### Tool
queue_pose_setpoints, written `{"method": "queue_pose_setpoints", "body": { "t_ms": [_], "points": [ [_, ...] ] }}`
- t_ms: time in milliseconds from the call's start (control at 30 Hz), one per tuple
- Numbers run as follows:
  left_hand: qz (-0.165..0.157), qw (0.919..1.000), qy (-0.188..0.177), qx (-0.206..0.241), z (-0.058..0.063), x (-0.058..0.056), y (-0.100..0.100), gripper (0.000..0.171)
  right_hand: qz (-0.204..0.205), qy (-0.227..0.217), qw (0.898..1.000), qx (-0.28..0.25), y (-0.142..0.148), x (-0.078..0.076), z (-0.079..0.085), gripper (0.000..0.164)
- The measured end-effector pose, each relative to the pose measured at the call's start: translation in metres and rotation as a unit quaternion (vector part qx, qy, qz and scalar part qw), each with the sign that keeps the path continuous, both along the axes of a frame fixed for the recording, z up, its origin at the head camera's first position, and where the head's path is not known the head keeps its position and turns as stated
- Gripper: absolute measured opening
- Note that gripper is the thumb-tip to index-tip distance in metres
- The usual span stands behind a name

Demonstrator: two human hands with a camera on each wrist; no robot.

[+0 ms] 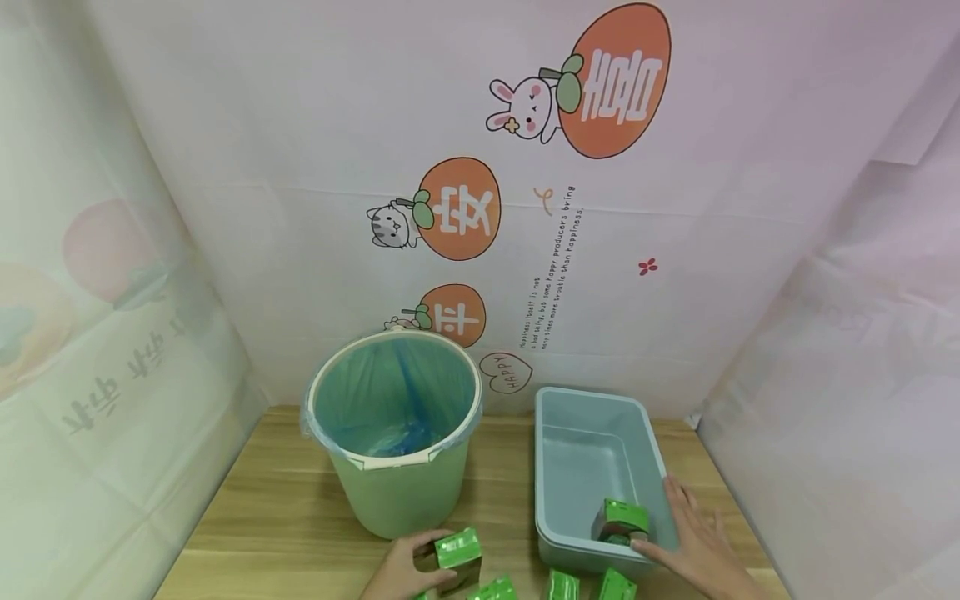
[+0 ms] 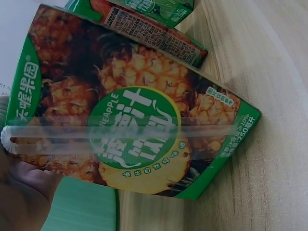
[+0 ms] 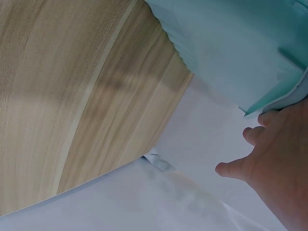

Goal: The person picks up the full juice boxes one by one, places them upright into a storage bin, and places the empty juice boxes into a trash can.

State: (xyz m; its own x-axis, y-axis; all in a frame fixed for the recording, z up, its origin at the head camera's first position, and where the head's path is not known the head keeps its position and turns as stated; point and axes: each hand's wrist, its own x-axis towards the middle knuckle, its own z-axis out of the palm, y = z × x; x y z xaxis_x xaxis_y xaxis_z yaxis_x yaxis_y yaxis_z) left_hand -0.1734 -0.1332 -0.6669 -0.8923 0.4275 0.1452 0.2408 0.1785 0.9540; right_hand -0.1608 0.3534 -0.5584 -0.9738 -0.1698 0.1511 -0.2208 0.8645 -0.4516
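Note:
In the head view my left hand [image 1: 401,571] grips a green-topped pineapple juice carton [image 1: 459,557] in front of the bucket. The left wrist view shows the pineapple juice carton [image 2: 139,115] close up, with a wrapped straw along its face. My right hand [image 1: 693,537] rests at the near right corner of a blue-grey plastic basin [image 1: 551,533]. Its thumb reaches over the rim beside a green-topped carton [image 1: 626,515] inside. From the right wrist, the right hand [image 3: 276,154] shows spread fingers against the basin's rim [image 3: 288,98].
A light green bucket [image 1: 401,492] with a clear liner stands left of the basin. More green-topped cartons [image 1: 562,585] line the near edge of the view. The wood-grain table [image 1: 255,492] meets printed white cloth [image 1: 300,250] at back and sides.

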Motion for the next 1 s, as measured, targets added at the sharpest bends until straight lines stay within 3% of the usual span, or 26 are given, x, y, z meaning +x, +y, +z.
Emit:
{"method": "queue_pose_setpoints", "body": {
  "t_ms": [167, 267, 500, 733, 1000],
  "points": [
    [0.007, 0.9997, 0.007, -0.024, 0.04, 0.011, 0.006, 0.047, -0.003, 0.002, 1.0, 0.009, 0.0, -0.001, 0.0, 0.123],
    [0.013, 0.9989, 0.014, -0.044, 0.054, 0.015, 0.009, 0.044, -0.005, 0.0, 1.0, 0.014, 0.0, -0.001, 0.0, 0.122],
    [0.006, 0.9908, 0.086, -0.104, 0.058, 0.008, 0.009, 0.041, -0.007, -0.013, 1.0, 0.008, -0.001, -0.002, 0.002, 0.122],
    [0.007, 0.9936, 0.045, -0.104, 0.076, 0.01, 0.013, 0.037, -0.007, -0.015, 1.0, 0.005, -0.001, -0.002, 0.005, 0.121],
    [0.015, 0.9915, 0.06, -0.114, 0.077, 0.008, 0.016, 0.036, -0.003, 0.002, 1.0, 0.005, -0.002, 0.0, 0.005, 0.12]
  ]
}}
